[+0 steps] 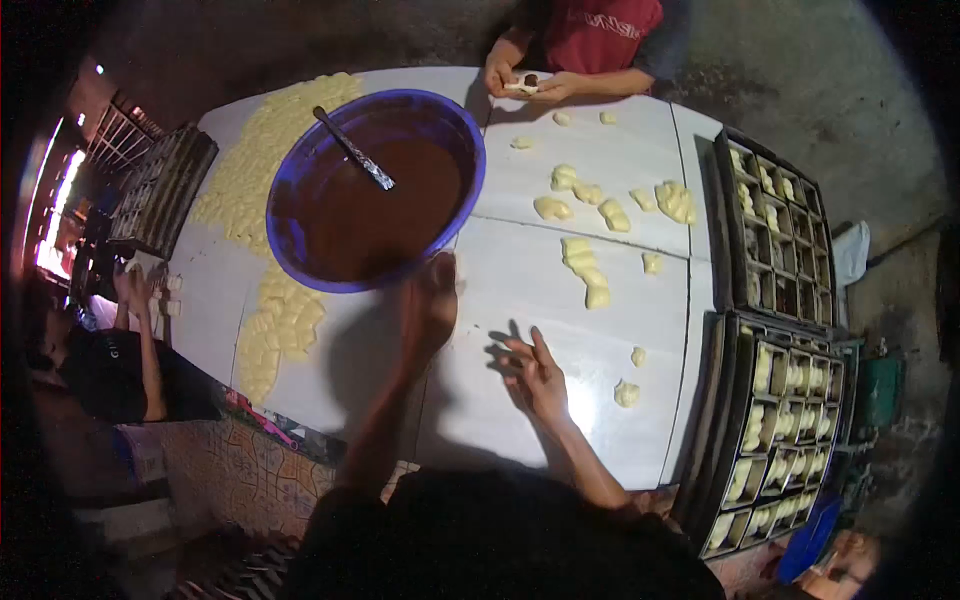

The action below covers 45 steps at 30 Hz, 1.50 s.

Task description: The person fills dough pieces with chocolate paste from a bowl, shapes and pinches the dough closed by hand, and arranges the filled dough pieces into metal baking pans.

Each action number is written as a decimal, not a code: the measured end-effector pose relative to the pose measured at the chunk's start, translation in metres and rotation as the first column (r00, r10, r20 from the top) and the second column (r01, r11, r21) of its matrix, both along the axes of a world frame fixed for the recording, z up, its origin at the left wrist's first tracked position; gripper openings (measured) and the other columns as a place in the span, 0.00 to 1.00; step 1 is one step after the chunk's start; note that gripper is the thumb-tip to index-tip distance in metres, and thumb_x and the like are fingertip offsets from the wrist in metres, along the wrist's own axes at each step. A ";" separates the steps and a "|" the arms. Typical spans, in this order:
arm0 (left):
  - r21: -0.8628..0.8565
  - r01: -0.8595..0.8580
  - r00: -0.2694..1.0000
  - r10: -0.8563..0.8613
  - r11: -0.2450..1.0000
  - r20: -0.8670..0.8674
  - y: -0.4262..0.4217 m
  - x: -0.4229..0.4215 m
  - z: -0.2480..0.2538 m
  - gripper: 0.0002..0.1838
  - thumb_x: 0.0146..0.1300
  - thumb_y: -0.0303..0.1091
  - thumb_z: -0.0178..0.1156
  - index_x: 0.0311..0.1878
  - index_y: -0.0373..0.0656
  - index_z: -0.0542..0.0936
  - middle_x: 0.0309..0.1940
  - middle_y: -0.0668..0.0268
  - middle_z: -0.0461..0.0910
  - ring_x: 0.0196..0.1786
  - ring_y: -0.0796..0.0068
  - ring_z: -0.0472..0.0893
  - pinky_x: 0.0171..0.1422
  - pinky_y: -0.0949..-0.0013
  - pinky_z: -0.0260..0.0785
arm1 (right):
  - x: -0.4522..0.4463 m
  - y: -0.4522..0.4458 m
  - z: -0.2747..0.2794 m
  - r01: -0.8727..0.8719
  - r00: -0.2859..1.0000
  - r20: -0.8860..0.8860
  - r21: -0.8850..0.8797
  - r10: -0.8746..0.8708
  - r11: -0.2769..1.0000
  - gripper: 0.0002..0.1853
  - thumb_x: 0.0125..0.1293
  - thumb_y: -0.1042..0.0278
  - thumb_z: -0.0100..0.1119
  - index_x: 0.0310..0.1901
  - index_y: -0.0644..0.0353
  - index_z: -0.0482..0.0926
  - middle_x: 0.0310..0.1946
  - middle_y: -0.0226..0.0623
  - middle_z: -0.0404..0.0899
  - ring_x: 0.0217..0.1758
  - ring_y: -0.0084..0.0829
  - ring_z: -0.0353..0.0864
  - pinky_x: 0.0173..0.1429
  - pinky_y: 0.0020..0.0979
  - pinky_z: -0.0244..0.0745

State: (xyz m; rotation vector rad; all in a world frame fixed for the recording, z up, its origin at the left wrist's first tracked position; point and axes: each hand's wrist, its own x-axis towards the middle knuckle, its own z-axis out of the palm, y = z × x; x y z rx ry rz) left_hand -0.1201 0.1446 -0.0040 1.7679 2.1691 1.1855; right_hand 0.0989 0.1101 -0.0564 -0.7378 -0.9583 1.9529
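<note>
My black shirt [500,530] fills the foreground as I stand at a white table [520,270], left hand [430,305] beside the near rim of a blue basin [350,287] of brown paste [390,220]; whether its fingers grip anything, I cannot tell. My right hand [541,388] hangs with fingers spread, nothing visible between them, near a small dough lump [627,393]. A knock from my left wrist could shift the basin and send the leaning utensil [355,151] into the paste; a low right forearm could squash the lump. The basin blocks my reach to the dough spread [235,175]; loaded trays [722,425] line the right, and a co-worker's hands [560,88] occupy the far edge.
</note>
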 end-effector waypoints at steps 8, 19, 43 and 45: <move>-0.311 0.184 0.158 0.284 0.933 0.946 -0.107 0.111 0.016 0.29 0.71 0.45 0.51 0.66 0.33 0.65 0.60 0.51 0.69 0.62 0.60 0.71 0.67 0.54 0.65 | -0.003 -0.032 0.037 0.179 0.915 0.360 0.038 -0.180 0.983 0.12 0.64 0.75 0.59 0.48 0.67 0.79 0.32 0.34 0.77 0.34 0.27 0.77 0.41 0.22 0.73; 0.038 0.280 0.413 -0.156 0.959 0.897 -0.155 0.119 -0.008 0.09 0.65 0.23 0.59 0.46 0.28 0.80 0.47 0.59 0.72 0.39 0.70 0.82 0.45 0.72 0.81 | 0.040 -0.057 0.046 0.056 0.934 0.277 0.507 -0.225 0.860 0.05 0.61 0.79 0.60 0.39 0.67 0.81 0.48 0.41 0.75 0.49 0.30 0.76 0.53 0.27 0.72; -0.068 -0.023 0.649 0.066 0.997 0.758 -0.150 0.096 -0.014 0.14 0.62 0.25 0.57 0.51 0.35 0.71 0.48 0.59 0.73 0.51 0.70 0.77 0.57 0.68 0.70 | 0.078 0.044 -0.017 -0.300 0.733 0.675 0.423 -0.077 0.855 0.22 0.55 0.78 0.56 0.54 0.63 0.79 0.50 0.42 0.81 0.48 0.32 0.80 0.54 0.30 0.74; -0.024 -0.109 0.340 0.060 0.994 0.938 -0.156 0.088 -0.026 0.11 0.62 0.26 0.57 0.47 0.36 0.74 0.41 0.60 0.76 0.47 0.70 0.79 0.56 0.68 0.70 | 0.117 0.043 -0.020 -0.072 0.724 0.630 0.475 -0.282 0.877 0.22 0.57 0.80 0.52 0.54 0.62 0.78 0.52 0.46 0.79 0.55 0.38 0.78 0.58 0.34 0.73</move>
